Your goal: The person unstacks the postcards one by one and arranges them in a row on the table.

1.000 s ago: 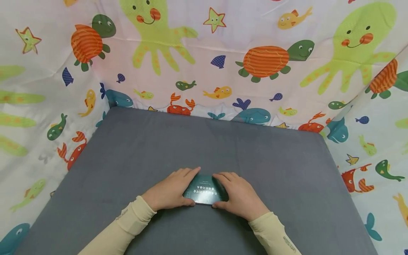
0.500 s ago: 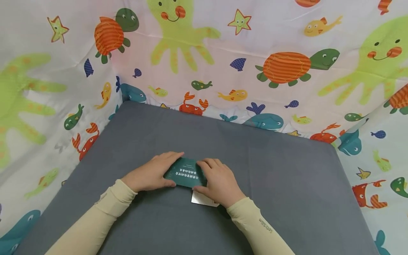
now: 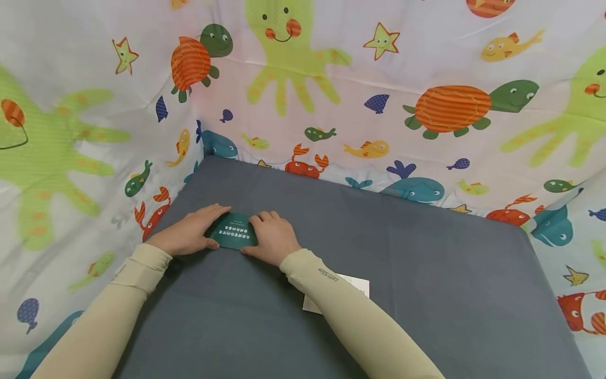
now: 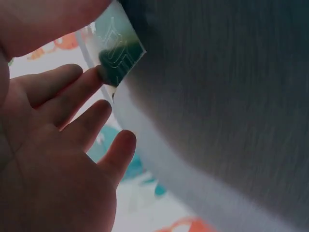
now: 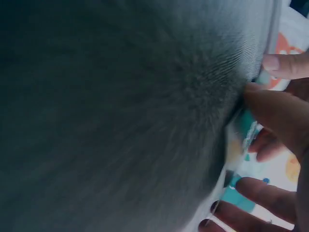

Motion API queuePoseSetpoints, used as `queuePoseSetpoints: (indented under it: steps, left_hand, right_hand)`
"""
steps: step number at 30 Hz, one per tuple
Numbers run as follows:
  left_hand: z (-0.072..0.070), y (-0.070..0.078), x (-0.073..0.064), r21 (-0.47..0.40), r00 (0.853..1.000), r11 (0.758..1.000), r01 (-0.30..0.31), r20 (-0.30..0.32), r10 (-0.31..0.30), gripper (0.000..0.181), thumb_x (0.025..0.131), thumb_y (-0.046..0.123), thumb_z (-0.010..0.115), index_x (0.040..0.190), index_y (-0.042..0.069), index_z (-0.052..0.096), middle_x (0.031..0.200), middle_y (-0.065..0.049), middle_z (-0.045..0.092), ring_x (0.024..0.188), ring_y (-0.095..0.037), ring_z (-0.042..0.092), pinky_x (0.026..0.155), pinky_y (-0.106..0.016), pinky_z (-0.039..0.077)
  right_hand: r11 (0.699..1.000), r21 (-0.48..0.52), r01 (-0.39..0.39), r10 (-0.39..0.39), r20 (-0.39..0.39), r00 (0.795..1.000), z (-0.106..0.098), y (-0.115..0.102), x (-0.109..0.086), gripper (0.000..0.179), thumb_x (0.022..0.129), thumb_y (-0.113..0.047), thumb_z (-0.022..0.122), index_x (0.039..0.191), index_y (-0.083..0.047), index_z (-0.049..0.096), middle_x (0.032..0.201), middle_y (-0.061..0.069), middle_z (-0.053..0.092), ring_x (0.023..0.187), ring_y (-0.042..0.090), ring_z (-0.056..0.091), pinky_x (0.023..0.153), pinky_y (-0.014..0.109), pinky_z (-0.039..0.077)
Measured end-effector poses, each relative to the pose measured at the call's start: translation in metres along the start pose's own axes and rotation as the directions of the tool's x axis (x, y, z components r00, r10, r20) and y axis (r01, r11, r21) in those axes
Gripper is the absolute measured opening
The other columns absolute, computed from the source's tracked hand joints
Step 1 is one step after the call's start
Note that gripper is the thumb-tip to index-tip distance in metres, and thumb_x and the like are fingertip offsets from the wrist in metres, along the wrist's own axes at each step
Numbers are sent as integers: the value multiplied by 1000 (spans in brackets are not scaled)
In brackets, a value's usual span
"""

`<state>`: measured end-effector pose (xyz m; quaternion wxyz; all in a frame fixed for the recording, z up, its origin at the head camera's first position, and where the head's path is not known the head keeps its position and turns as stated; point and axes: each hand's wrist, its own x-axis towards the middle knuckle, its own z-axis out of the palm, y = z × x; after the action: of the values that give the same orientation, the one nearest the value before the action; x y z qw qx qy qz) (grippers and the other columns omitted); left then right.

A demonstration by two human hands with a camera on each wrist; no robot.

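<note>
A grey cloth (image 3: pixel 379 252) covers the table, and a sea-animal sheet (image 3: pixel 426 63) stands close behind and left of the hands. The left hand (image 3: pixel 182 238) and right hand (image 3: pixel 273 238) clasp a small green box (image 3: pixel 232 237) by its ends, thumbs on its near edge, fingers curled over the top. Well behind the grip, under the right sleeve, lies a white card (image 3: pixel 352 287). The box sits near the table's left edge; a sideways shove could tip it off, and the sleeve might drag the card along.
</note>
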<state>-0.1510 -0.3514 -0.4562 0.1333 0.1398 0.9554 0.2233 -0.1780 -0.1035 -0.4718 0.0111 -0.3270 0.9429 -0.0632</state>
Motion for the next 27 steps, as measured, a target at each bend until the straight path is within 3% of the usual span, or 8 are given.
queuePoseSetpoints:
  steps: [5,12,19,27]
  left_hand:
    - [-17,-15,-1,4,999,999,36,22,-36,94,93,14,85,170,9,32,175,-27,27,163,-51,24,123,-72,35]
    - [-27,-33,5,-34,997,998,54,64,-52,93,93,12,85,169,7,32,172,-27,33,153,-47,39,119,-66,42]
    - [-31,-43,13,-65,992,994,89,93,-82,97,91,11,86,171,10,31,173,-22,32,149,-44,43,118,-66,43]
    - [-34,-43,15,-99,988,988,121,109,-111,101,88,5,85,171,8,29,174,-24,29,150,-45,40,120,-67,40]
  right_hand:
    - [1000,12,-11,11,17,1000,7,-15,24,77,91,-69,76,149,-21,62,147,1,66,132,21,63,105,40,59]
    - [999,41,-18,18,17,1000,7,-26,43,79,90,-68,78,150,-21,61,144,0,67,127,19,63,99,39,61]
    - [999,44,-23,22,22,1000,8,-30,48,79,92,-69,75,151,-19,60,145,1,66,128,20,62,101,40,61]
    - [1000,12,-28,28,27,999,9,-34,52,80,93,-71,72,151,-17,61,146,2,66,129,21,61,103,39,60]
